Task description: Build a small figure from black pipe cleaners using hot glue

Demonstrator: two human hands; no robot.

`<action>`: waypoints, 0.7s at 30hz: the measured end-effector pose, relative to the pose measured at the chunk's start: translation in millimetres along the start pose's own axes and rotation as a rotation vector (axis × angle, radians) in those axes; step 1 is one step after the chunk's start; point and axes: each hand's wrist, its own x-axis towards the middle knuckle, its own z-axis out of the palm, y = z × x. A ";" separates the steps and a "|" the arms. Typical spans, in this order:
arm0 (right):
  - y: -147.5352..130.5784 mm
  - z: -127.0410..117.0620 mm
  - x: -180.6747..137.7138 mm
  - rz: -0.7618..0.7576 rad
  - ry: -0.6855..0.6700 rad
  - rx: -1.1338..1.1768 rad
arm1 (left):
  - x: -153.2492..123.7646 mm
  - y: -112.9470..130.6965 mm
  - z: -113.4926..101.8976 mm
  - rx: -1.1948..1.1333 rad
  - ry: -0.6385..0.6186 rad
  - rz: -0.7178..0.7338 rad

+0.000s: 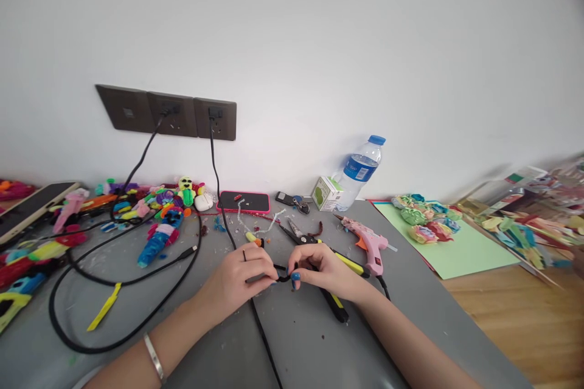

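Observation:
My left hand (pixel 244 276) and my right hand (pixel 325 272) meet over the middle of the grey table (pixel 296 340). Both pinch a short, thin black piece (pixel 283 274) between their fingertips; it looks like a pipe cleaner or wire. A ring sits on a left finger and a silver bracelet on the left wrist. Right under and behind the right hand lie black-and-yellow pliers (pixel 340 310) and small cutters (pixel 298 232). A pink glue gun (pixel 367 242) stands just right of the right hand.
Black cables (pixel 137 279) run from wall sockets (pixel 182 114) across the table. Colourful fuzzy figures (pixel 159 213) crowd the left side. At the wall: a pink-edged phone (pixel 244 201), keys, a small carton, a water bottle (pixel 360 171). Green paper (pixel 460 252) with paper flowers lies right.

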 end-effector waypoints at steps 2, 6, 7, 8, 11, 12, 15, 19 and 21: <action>0.4 0.0 0.0 0.000 -0.001 -0.004 | 0.2 0.6 -0.3 0.004 0.000 0.001; 1.9 -0.4 -0.1 -0.002 -0.001 -0.007 | 0.2 1.3 -0.8 -0.001 0.001 0.000; 2.1 -0.5 -0.2 0.000 -0.001 -0.010 | 0.1 1.4 -0.9 -0.002 0.003 -0.001; 2.1 -0.5 -0.2 0.003 -0.002 -0.014 | 0.0 1.4 -0.8 -0.003 0.005 -0.002; 1.3 -0.3 -0.1 0.001 -0.005 -0.010 | -0.2 1.2 -0.4 -0.010 0.010 -0.003; 1.0 -0.2 -0.1 -0.001 -0.005 -0.006 | -0.3 1.1 -0.2 -0.013 0.011 0.000; 0.4 0.0 -0.3 -0.007 -0.002 -0.001 | -0.3 0.3 0.3 -0.016 0.019 0.005; 0.3 0.1 -0.3 -0.005 0.005 -0.009 | 0.3 -0.9 0.0 -0.008 0.030 0.014; 0.5 0.1 -0.1 -0.001 0.006 -0.007 | 0.8 -1.1 -0.4 -0.003 0.026 0.019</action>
